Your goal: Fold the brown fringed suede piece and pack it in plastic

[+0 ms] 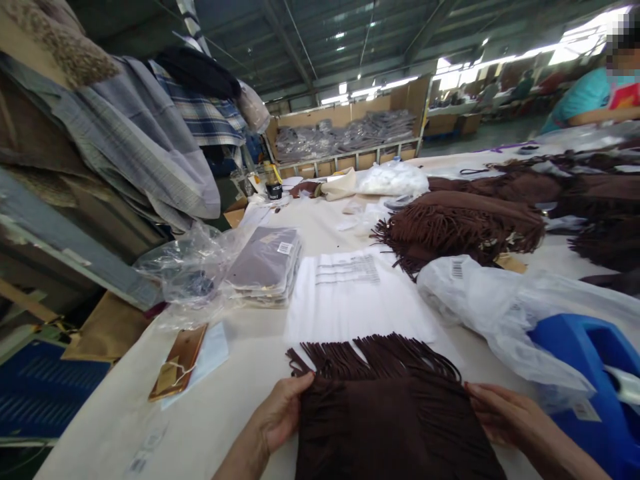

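Note:
A folded dark brown fringed scarf lies on the white table right in front of me, its fringe pointing away onto a flat clear plastic bag with printed text. My left hand grips the scarf's left edge, fingers curled on the cloth. My right hand holds its right edge, fingers bent against the fabric.
A stack of bagged scarves and crumpled plastic sit to the left, brown hang tags nearer me. More brown fringed scarves lie ahead right. Loose bags and a blue tape dispenser are at right. A person in teal works far right.

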A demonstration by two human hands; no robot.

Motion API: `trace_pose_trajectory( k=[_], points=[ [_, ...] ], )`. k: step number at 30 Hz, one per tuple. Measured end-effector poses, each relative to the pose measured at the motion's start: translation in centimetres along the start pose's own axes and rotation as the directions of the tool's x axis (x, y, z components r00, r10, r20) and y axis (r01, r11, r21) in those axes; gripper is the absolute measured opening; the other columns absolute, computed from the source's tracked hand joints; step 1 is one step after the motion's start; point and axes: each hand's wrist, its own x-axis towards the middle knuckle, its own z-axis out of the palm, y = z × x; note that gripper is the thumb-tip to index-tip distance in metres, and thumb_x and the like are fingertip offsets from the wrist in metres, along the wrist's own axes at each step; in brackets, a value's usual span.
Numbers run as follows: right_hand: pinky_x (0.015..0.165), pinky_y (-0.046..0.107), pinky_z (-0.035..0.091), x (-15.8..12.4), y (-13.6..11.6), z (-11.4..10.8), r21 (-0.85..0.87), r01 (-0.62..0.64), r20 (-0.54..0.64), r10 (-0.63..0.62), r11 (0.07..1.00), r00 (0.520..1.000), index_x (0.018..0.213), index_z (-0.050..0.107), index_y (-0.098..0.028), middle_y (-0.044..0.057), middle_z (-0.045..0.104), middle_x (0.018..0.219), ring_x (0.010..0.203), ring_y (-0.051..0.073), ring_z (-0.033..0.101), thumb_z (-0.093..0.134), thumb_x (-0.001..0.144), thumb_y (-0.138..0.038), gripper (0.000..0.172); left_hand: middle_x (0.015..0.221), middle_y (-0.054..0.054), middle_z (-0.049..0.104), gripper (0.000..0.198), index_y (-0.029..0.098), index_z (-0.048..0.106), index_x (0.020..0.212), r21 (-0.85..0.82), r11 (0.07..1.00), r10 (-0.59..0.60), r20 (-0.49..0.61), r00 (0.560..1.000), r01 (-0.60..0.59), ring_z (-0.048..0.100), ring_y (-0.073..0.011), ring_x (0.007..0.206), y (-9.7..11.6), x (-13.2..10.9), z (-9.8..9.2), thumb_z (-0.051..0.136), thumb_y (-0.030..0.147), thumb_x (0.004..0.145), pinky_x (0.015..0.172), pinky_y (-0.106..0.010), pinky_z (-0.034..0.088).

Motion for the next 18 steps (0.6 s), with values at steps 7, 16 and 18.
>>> trace_pose_trajectory(
  k=[7,16,18],
  points=[
    [0.096,0.034,0.044,2.1,-3.7,1.4,0.281,-0.193,0.49,0.032,0.94,0.871,0.089,0.07,-0.01,0.01,0.071,0.094,0.096,0.022,0.064,0.067,0.077,-0.036,0.029,0.086,-0.007,0.073,0.037,0.01,0.067,0.087,-0.041,0.975,-0.2,0.275,0.94,0.219,0.065,-0.0226,0.097,2.1,3.1,-0.7,0.073,0.042,0.069,0.099,-0.032,0.04],
    [0.08,0.029,0.051,6.7,-5.4,3.6,0.054,-0.201,0.62,0.125,0.978,0.774,0.099,0.067,-0.008,0.011,0.071,0.091,0.086,0.02,0.067,0.068,0.076,-0.041,0.04,0.096,-0.012,0.07,0.044,0.009,0.068,0.094,0.186,0.96,-0.278,0.537,0.796,0.209,0.057,-0.0281,0.112,2.9,6.9,1.0,0.067,0.045,0.07,0.105,-0.04,0.035],
    [0.083,0.03,0.05,7.3,-5.6,4.0,0.007,-0.19,0.601,0.147,0.982,0.786,0.1,0.066,-0.008,0.011,0.07,0.092,0.089,0.021,0.066,0.07,0.073,-0.042,0.043,0.099,-0.013,0.069,0.045,0.009,0.068,0.097,0.202,0.96,-0.276,0.553,0.786,0.195,0.056,-0.0304,0.112,2.8,7.7,1.7,0.07,0.044,0.068,0.103,-0.043,0.037]
  ],
)
